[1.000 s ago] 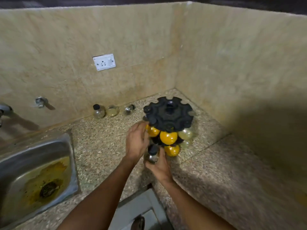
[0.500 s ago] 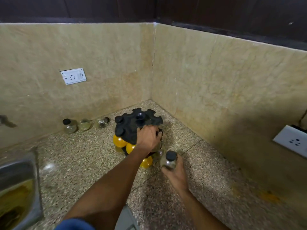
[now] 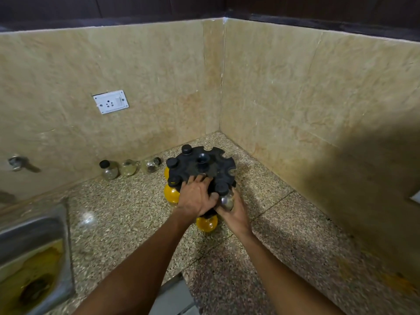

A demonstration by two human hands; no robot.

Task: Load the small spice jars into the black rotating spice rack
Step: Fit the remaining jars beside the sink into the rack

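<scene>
My hands at a black spice rack (image 3: 204, 165) on a speckled stone counter (image 3: 127, 208), in a tiled corner.
My right hand (image 3: 235, 214) grips a jar (image 3: 226, 198) at the rack's near edge — my left hand (image 3: 196, 196) lies flat on the rack's top.

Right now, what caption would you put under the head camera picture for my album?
Left hand steadies the black spice rack while the right hand slots in a small jar.
</scene>
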